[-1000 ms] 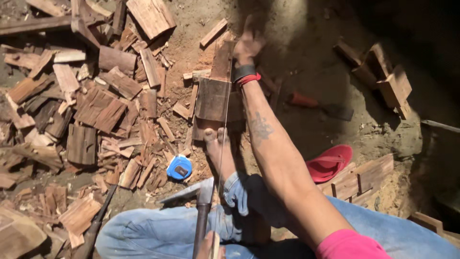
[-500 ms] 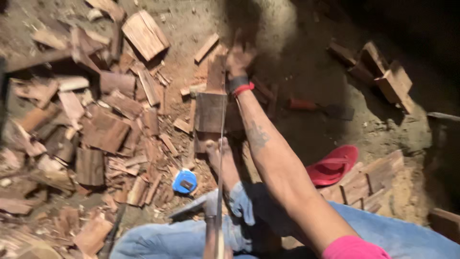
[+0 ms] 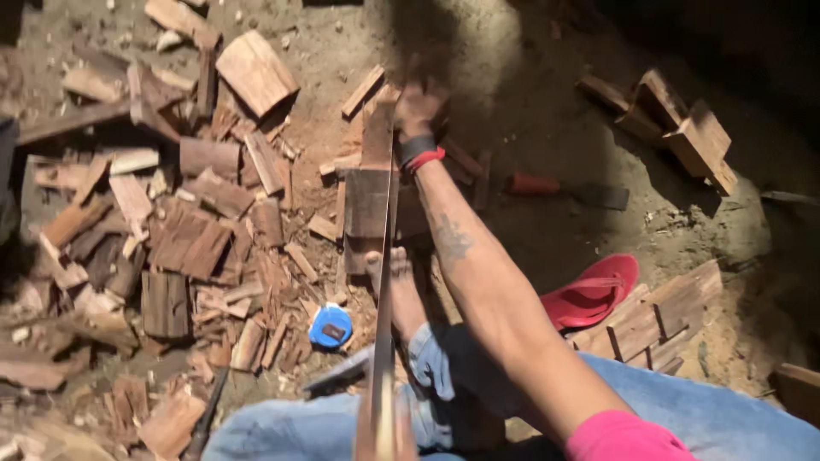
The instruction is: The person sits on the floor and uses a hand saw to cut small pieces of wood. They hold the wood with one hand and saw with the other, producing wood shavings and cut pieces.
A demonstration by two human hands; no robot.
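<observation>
Dirt floor (image 3: 530,77); right hand (image 3: 418,107) blurred on plank (image 3: 369,201).

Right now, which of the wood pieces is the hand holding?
The upright plank in the middle, gripped at its top end by the right hand; the other pieces lie loose on the ground.

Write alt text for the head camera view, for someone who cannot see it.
Seen from above, a person's right hand presses on a wooden board on a dirt floor while a long saw blade runs down the board towards the camera. Split wood pieces lie scattered to the left, with a blue tape measure and a red sandal nearby.
</observation>
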